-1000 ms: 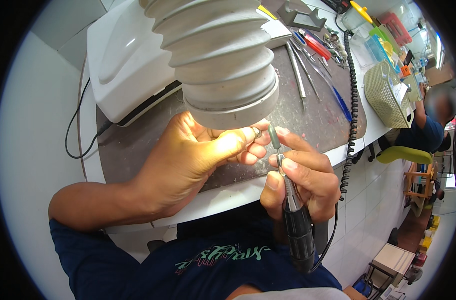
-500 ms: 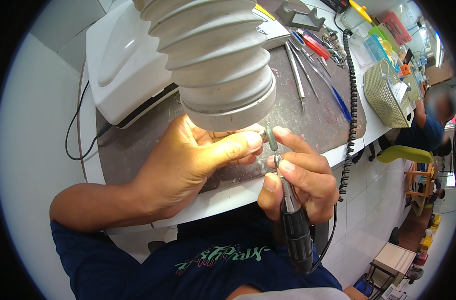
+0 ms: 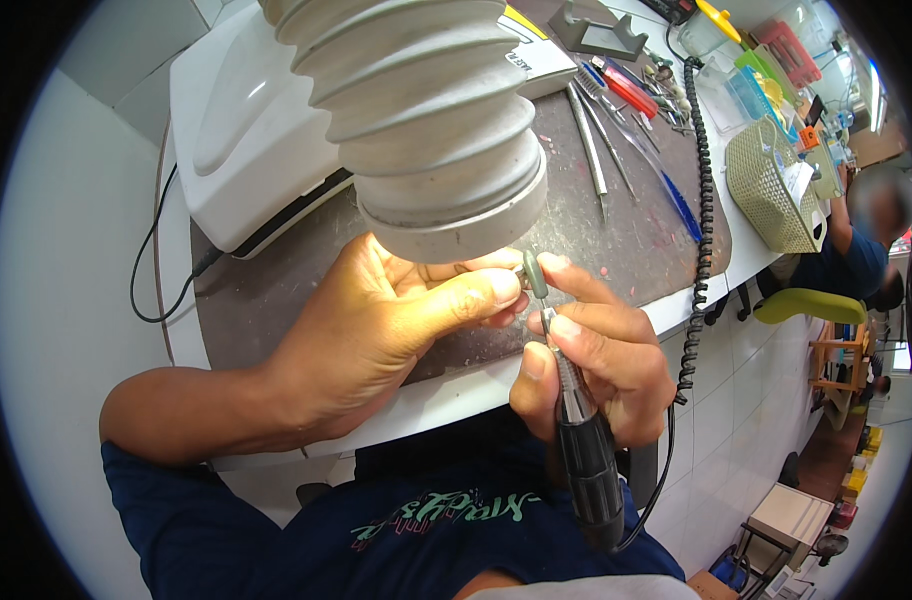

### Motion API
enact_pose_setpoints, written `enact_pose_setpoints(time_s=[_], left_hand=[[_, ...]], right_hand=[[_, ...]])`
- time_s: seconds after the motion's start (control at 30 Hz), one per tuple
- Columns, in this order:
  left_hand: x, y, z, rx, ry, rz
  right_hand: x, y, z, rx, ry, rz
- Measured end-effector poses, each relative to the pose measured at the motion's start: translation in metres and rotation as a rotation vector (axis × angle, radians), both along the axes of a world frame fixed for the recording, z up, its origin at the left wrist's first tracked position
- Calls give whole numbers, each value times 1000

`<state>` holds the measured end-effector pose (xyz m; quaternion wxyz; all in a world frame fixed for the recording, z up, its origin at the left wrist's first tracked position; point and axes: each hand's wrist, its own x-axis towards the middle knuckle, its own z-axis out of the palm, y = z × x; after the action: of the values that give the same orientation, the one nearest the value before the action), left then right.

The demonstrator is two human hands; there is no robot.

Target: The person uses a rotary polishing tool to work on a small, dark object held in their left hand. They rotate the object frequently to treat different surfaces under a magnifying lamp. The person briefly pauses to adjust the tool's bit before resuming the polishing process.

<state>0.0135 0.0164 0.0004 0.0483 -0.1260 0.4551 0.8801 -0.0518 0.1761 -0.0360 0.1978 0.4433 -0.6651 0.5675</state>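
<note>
My right hand (image 3: 606,365) grips a black and silver rotary handpiece (image 3: 584,455), its fingers wrapped round the metal nose. Out of the nose points a green-grey grinding bit (image 3: 534,275), rounded at the tip. My left hand (image 3: 376,320) is closed, thumb against fingers, just left of the bit. A small piece shows at its fingertips, too little of it to name; it is beside or against the bit. Both hands are lit brightly beneath the mouth of a ribbed white hose (image 3: 441,150).
A white machine (image 3: 266,130) stands left on the dark mat (image 3: 626,240). Farther right lie metal hand tools (image 3: 588,145), a red cutter (image 3: 631,92) and a blue-tipped tool (image 3: 681,205). A coiled black cord (image 3: 705,190) runs beside a woven basket (image 3: 766,190). A co-worker (image 3: 861,240) sits far right.
The handpiece and my right hand have shifted slightly left, and the bit sits a little higher and closer to my left fingertips. My left hand stays nearly in place.
</note>
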Motion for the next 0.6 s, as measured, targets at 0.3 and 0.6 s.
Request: enact_pose_setpoints(time_s=[0.3,0.6], left_hand=[[1,-2,-2,22,7,-25],[-2,-2,1,46,9,-26]], right_hand=[[-2,1,0,6,33,49],[-1,0,3,10,23,15]])
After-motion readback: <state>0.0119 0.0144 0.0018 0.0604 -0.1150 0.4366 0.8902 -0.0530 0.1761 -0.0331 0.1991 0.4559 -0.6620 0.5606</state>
